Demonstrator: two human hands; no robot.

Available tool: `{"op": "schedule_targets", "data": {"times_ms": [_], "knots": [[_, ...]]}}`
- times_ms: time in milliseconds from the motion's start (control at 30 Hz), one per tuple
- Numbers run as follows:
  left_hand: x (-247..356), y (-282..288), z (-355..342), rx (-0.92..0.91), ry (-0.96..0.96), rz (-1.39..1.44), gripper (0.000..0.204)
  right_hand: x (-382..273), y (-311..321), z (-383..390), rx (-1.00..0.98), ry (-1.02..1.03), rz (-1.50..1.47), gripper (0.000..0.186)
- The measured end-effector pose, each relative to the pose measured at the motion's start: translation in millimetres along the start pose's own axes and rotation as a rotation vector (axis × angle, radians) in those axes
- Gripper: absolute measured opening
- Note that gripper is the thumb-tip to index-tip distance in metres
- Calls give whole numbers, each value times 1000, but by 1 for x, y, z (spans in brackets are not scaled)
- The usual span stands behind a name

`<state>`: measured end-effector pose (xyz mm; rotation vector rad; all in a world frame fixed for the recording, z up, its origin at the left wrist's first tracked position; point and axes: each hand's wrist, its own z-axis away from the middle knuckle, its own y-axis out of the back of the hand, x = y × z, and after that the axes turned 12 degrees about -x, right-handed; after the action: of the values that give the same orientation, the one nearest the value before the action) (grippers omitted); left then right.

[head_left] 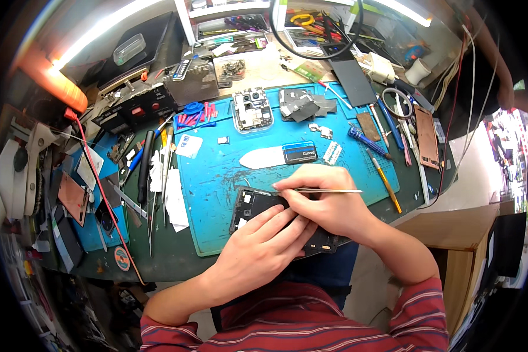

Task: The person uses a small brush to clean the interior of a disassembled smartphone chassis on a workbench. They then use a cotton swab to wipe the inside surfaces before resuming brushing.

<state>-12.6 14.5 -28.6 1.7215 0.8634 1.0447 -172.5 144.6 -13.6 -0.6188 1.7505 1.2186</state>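
My right hand [320, 199] pinches slim metal tweezers [346, 190] lying nearly level over the top edge of a black phone housing [257, 201]. Closed fingers of my left hand [261, 246] lie across that housing and grip it at the front of the blue mat [208, 193]; the left thumb is mostly hidden. Just beyond my hands is a thin opening blade [261, 156] with a blue-and-black handle. A disassembled phone board assembly [252, 108] sits in a clear tray farther back, beside dark flat pieces [308, 104].
Loose tools [146, 170] crowd the left bench, near a red cable [108, 199]. More tools [381, 126] and a copper-coloured back panel [425, 138] line the right. A ring-shaped frame [317, 56] hangs at the back. A person's arm [498, 70] shows at right, above a wooden cabinet [452, 232].
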Motion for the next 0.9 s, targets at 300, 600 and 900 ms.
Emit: {"op": "schedule_targets", "data": {"times_ms": [300, 600, 900], "knots": [[0, -2, 1, 0, -1, -9, 55, 4, -8, -13, -33, -7, -22, 18], [-1, -1, -1, 20, -11, -23, 56, -4, -18, -28, -14, 15, 13, 16], [2, 3, 0, -37, 9, -68, 58, -2, 37, 45, -34, -89, 123, 18]]}}
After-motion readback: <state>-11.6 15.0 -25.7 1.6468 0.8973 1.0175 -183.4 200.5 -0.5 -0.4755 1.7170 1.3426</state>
